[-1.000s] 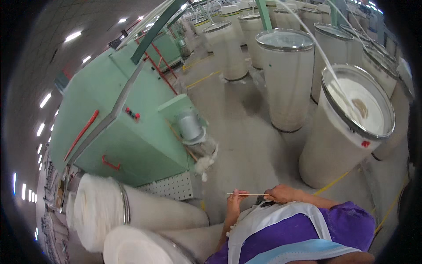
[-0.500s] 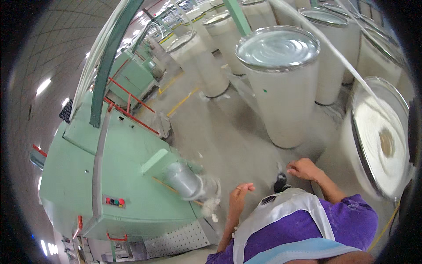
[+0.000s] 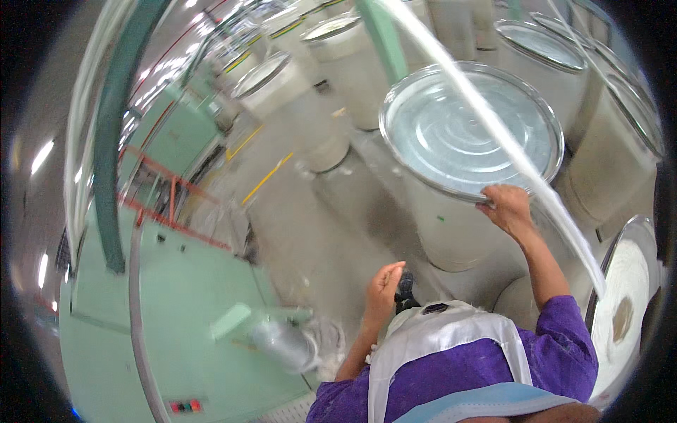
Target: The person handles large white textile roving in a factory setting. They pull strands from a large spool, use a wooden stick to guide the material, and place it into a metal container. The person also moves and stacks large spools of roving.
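In the head view, a hard, uneven pull could tip the tall tub (image 3: 451, 169) at two o'clock, or the white rope (image 3: 493, 125) slanting across could snag my right wrist. My right hand (image 3: 506, 209) curls firmly over its edge; my left hand (image 3: 384, 285), at five o'clock, is loosely bent, contents unclear. The tub looks whitish, round, silver-rimmed, its top bluish and ringed.
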### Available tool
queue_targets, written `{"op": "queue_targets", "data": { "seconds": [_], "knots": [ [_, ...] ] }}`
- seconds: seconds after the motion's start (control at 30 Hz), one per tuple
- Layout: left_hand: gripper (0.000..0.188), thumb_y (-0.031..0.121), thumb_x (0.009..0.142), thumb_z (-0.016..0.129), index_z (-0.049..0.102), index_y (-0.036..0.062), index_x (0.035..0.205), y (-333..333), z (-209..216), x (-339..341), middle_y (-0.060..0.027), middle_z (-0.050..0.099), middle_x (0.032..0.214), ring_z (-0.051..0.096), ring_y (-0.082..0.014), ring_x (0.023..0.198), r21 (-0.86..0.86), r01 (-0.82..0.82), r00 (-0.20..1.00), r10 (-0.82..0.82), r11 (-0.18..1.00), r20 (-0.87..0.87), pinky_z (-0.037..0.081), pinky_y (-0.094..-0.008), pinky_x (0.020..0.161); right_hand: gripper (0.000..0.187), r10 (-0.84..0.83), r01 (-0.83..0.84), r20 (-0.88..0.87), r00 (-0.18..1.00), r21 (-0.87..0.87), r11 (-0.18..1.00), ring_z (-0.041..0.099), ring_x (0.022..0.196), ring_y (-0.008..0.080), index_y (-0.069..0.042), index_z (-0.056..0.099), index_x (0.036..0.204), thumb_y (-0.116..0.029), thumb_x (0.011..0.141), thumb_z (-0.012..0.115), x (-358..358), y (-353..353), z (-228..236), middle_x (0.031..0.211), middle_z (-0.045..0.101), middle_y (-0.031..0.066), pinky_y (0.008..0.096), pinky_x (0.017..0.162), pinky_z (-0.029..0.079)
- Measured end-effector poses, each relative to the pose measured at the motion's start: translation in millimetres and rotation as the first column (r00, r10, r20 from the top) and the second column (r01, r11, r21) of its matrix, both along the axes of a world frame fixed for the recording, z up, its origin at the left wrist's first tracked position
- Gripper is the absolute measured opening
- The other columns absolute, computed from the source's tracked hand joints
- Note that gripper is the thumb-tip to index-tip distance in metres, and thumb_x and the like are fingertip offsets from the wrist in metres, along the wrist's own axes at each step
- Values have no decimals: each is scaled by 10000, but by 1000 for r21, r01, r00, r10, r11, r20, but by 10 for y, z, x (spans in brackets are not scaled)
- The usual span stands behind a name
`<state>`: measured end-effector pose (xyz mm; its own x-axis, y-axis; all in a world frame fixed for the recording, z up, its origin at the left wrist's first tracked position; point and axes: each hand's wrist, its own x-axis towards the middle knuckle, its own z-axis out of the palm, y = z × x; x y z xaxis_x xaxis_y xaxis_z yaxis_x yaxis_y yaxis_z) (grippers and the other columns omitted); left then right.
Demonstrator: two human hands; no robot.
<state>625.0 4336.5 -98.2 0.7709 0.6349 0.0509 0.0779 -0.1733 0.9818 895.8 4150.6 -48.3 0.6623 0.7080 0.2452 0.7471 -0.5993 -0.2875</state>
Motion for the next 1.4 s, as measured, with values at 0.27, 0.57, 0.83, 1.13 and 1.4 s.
{"op": "queue_targets", "data": {
  "seconds": [0.27,0.57,0.83,1.13,1.4],
  "knots": [
    [227,190,934,543,659,54,1072,1403,366,1884,-86,659,874,611,-245,777,745,100,828,-471,659,305,472,-368,712,249,-145,145,-14,989,18,989,608,698,243,-132,654,766,-248,615,815,289,-271,92,706,637,18,368,676,463],
    [183,239,870,593,654,119,747,1890,173,3037,2,638,713,564,-197,635,858,241,480,-825,453,300,402,-327,633,266,-437,420,-45,898,-201,885,591,755,234,-175,671,772,-102,532,759,-26,231,292,709,616,0,369,760,435],
    [131,127,802,625,604,112,673,2139,174,3812,-11,552,600,484,-223,518,778,306,501,-788,548,358,353,-335,577,304,-363,341,-19,932,-302,890,602,741,196,-197,658,833,-146,549,755,86,839,177,753,602,-27,353,657,476],
    [193,187,810,641,566,110,650,1266,249,5326,-36,539,567,531,-241,505,876,315,484,-856,364,182,396,-351,519,233,-464,473,94,881,-175,863,598,746,237,-138,623,808,-178,626,762,1713,779,140,767,591,16,383,616,464],
    [261,175,810,623,486,111,597,1066,164,7341,-32,465,523,497,-232,492,846,261,295,-873,466,389,376,-353,525,288,-534,556,211,819,-63,829,593,700,241,-121,577,772,-235,626,798,3216,708,90,730,560,25,375,596,453]
  ]
}}
